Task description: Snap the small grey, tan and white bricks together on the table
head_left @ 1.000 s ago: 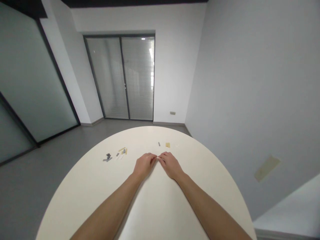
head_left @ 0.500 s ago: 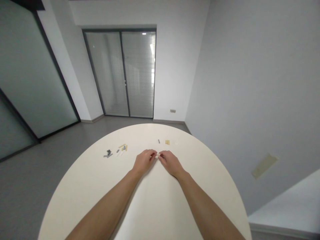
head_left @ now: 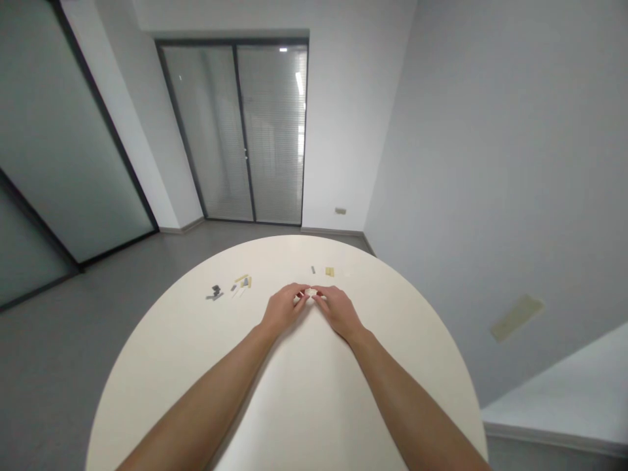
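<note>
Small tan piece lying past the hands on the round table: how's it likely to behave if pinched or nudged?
The tan piece looks flat and blocky, so probably stiff and unlikely to roll. It is tiny, so likely very light and apt to skid on the smooth table. Its low profile may make pinching fiddly.

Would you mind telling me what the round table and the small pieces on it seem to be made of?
Table: probably laminate or painted board, with a smooth cream top and soft sheen. Pieces: grey and tan ones look like matte moulded plastic, though they are too small to be sure.
</note>
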Motion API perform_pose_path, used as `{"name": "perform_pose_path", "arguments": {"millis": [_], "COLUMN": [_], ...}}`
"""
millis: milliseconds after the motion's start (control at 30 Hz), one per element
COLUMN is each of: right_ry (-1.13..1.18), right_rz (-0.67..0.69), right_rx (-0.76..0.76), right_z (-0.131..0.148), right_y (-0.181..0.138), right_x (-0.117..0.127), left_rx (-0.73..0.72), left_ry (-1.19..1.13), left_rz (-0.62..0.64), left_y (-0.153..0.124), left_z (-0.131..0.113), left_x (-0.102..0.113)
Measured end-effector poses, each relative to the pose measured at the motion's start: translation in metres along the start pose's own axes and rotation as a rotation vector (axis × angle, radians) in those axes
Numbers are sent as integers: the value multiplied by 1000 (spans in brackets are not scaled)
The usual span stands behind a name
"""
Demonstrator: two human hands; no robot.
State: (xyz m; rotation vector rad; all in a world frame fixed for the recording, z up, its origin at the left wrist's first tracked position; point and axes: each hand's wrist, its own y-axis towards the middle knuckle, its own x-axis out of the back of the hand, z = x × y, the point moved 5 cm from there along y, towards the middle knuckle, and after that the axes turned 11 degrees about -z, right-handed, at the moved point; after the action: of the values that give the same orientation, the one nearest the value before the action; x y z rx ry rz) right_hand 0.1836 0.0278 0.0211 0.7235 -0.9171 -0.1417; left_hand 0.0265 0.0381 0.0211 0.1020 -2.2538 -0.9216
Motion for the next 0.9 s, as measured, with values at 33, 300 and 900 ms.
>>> {"name": "perform_pose_path", "arguments": {"millis": [33,300,900], "right_ry": [6,0,8], "right_rz": [1,-5,55], "right_rx": [4,1,22], "right_z": [0,-2,4], "right_y": [0,-1,2], "right_x": [0,0,0], "left_rx": [-4,0,-67], "left_ry": [3,56,105], "left_rz": [0,0,24], "left_y": [0,-1,1], "left_z": [1,4,-4], "left_x": [0,0,4]}}
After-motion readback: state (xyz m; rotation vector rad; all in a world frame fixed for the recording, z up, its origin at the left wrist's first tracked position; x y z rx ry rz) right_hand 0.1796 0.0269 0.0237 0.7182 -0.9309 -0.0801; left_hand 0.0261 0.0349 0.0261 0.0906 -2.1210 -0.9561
